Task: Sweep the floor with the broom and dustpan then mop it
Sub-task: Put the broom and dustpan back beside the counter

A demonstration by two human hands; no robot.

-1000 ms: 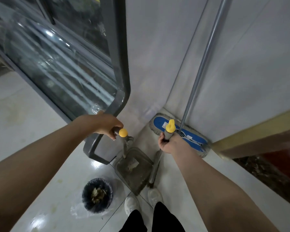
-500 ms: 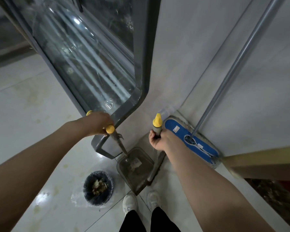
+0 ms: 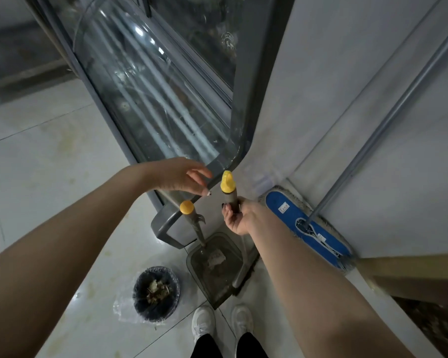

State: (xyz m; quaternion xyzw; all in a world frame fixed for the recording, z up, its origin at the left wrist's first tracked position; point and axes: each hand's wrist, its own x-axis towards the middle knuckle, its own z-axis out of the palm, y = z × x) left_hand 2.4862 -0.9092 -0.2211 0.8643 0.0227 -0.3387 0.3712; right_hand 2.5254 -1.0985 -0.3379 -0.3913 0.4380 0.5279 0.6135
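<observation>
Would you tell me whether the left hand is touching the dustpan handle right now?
Apart. The head view shows the left hand open above the yellow-capped dustpan handle, with floor and cabinet frame visible between them. The right hand grips the broom handle.

My left hand point(image 3: 177, 177) has let go of the dustpan point(image 3: 214, 264) handle; a second ago it was wrapped round the yellow cap, and now it hangs above it, fingers loose and spread, clear of the grip. The dustpan stands on its own, its handle more upright than half a second ago. My view has swung left, so the mop point(image 3: 308, 226) sits further right.
</observation>
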